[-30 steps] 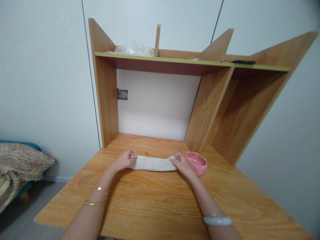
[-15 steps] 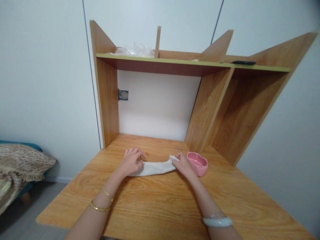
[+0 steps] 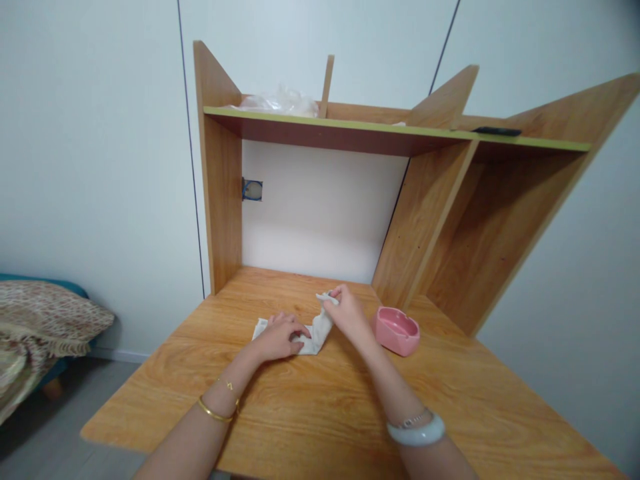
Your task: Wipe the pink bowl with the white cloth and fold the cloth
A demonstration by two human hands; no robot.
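Observation:
A strip of white cloth (image 3: 321,331), folded long and narrow, lies partly on the wooden desk (image 3: 320,407). My right hand (image 3: 347,313) pinches its right end and holds it raised above the desk, so the cloth bends upward there. On the flat left part rests my left hand (image 3: 281,337), fingers spread over the cloth and thumb apart, hiding the middle of the strip. Just right of my right hand stands a pink ashtray-like dish (image 3: 397,332) with notches in its rim.
A wooden shelf unit (image 3: 220,200) rises from the back of the desk. On its upper board lie a clear plastic bag (image 3: 280,102) and a dark flat object (image 3: 497,131). A socket box (image 3: 253,190) shows in the wall. At left, a patterned blanket (image 3: 47,317) covers blue furniture.
My right hand has lifted the cloth's right end and brought it leftward. My left hand has shifted right along the cloth. The view has turned slightly left.

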